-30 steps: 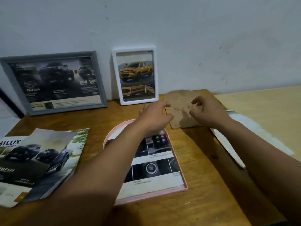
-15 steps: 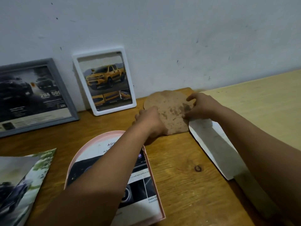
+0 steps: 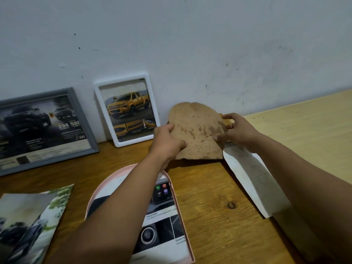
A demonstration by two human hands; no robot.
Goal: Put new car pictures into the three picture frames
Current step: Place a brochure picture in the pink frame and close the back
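while it is tilting up off the wooden table near the wall, the arched, stained brown backing board is being gripped at both edges: the left hand is curling round its left side, the right hand is pinching its right. nearer, the arched pink frame is lying flat holding a glossy car picture. white frame and grey frame are leaning on the wall.

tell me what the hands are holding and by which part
Both hold the brown backing board: left hand grips its left edge, right hand its right edge.
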